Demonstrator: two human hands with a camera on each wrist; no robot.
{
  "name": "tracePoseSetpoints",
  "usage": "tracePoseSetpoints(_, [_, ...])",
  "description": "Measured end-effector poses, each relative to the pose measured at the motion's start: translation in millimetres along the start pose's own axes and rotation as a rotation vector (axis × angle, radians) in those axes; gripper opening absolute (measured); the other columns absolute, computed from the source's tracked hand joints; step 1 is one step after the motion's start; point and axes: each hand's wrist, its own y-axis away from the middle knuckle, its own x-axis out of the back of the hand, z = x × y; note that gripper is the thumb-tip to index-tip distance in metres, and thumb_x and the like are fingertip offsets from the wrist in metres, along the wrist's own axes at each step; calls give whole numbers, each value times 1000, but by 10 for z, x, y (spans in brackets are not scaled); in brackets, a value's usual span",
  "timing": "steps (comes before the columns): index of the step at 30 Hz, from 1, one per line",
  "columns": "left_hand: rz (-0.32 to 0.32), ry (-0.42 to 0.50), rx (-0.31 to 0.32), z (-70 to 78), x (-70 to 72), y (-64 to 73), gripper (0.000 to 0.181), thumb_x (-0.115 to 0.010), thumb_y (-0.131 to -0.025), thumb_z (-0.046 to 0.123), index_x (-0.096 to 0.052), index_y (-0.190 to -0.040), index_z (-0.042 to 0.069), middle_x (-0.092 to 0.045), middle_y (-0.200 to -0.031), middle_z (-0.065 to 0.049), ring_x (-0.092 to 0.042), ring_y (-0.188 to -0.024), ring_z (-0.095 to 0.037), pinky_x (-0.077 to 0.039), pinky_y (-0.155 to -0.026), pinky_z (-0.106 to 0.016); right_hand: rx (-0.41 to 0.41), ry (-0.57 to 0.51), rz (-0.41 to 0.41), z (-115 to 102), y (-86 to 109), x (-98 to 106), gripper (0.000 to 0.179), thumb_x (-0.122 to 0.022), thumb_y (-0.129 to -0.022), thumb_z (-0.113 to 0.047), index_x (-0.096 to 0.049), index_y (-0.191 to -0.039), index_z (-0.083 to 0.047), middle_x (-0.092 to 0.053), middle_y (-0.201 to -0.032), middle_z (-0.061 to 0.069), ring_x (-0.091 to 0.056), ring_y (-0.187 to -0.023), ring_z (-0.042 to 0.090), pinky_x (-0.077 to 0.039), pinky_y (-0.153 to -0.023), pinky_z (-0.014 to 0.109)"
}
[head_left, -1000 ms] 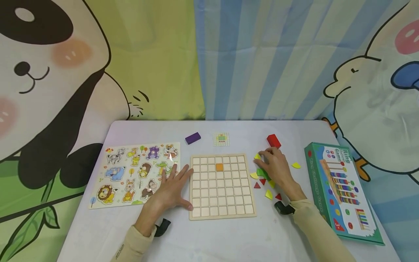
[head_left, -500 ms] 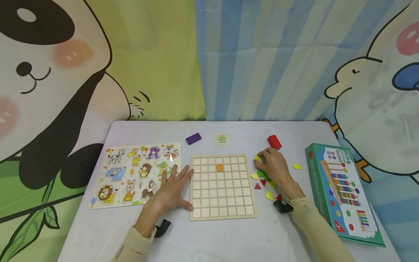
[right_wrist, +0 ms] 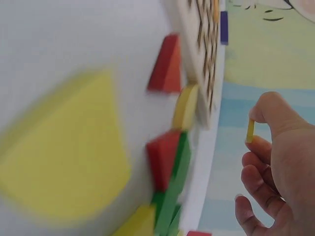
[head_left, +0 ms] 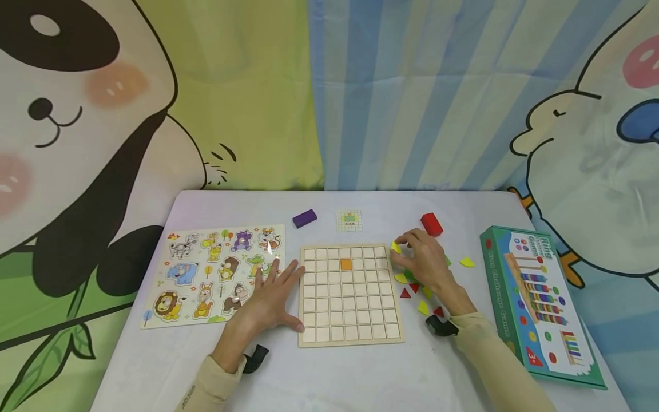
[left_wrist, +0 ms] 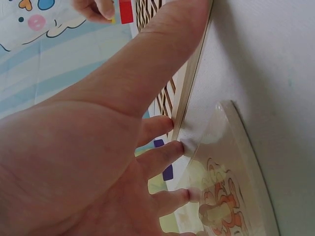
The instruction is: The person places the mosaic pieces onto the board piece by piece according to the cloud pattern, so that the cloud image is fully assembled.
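A wooden grid board [head_left: 350, 302] lies mid-table with one orange square tile [head_left: 346, 264] in an upper cell. My left hand [head_left: 268, 300] is spread beside it; the thumb and index finger touch its left edge, while other fingers reach over the animal puzzle board [head_left: 195, 302]. Just off the grid's upper right corner, my right hand [head_left: 424, 260] pinches a small yellow tile [right_wrist: 250, 131] between thumb and index finger. In the right wrist view that tile is held edge-on, above the table. Below this hand lie loose red triangles [head_left: 405, 293], yellow fan-shaped tiles [head_left: 423, 307] and green tiles [right_wrist: 179, 167], partly hidden.
Behind the grid are a purple block [head_left: 305, 218], a small pattern card [head_left: 349, 220] and a red block [head_left: 431, 224]. A single yellow fan-shaped tile [head_left: 467, 262] lies further right. A green game box [head_left: 540, 303] stands along the right table edge.
My right hand has lifted a yellow tile from the loose pile and moved slightly left toward the grid board. My left hand has stayed in place.
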Motion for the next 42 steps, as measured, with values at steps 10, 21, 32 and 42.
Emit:
tracePoseSetpoints(10, [3, 15, -9, 0, -1, 1, 128, -96, -55, 44, -30, -160, 11, -19, -170, -14, 0, -155, -48, 6, -118, -75, 136, -85, -4, -291, -130, -183, 24, -87, -76, -17, -74, -91, -4, -68, -93, 7, -64, -77, 23, -55, -65, 34])
tracePoseSetpoints(21, [-1, 2, -20, 0, -10, 13, 128, -95, -55, 45, -30, -160, 11, -20, -169, -15, -2, -155, -50, 7, -118, -76, 118, -103, -119, -493, -119, -361, 23, -85, -80, -25, -75, -93, -9, -68, -95, 3, -64, -83, 16, -55, -74, 35])
tracePoseSetpoints(32, [13, -5, -24, -18, -21, 15, 128, -95, -56, 46, -29, -160, 12, -20, -169, -14, -1, -155, -49, 6, -118, -76, 115, -53, -202, -530, -96, -416, 23, -84, -83, -29, -76, -95, -11, -70, -97, 1, -66, -87, 18, -56, -76, 36])
tracePoseSetpoints(42, [22, 12, -28, -30, -6, 32, 129, -96, -54, 44, -31, -160, 10, -21, -169, -16, -2, -155, -50, 7, -118, -76, 123, -64, -226, -561, -106, -399, 26, -83, -85, -30, -79, -101, -11, -71, -102, 2, -64, -90, 17, -55, -77, 35])
